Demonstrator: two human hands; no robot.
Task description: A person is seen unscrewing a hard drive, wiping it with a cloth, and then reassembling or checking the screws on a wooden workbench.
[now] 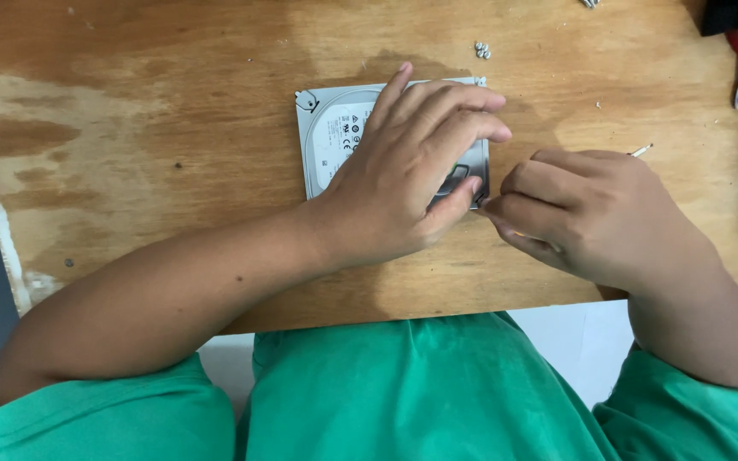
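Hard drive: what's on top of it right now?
The left hand lies flat on the hard drive, hiding its right half. The right hand meets its near-right corner.

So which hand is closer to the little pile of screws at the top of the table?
Left. The left hand lies on the hard drive just below the screws; the right hand is lower, off the drive's corner.

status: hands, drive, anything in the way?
Left hand flat on hard drive. Right hand pinching thin tool at its near right corner. Loose screws beyond it, apart.
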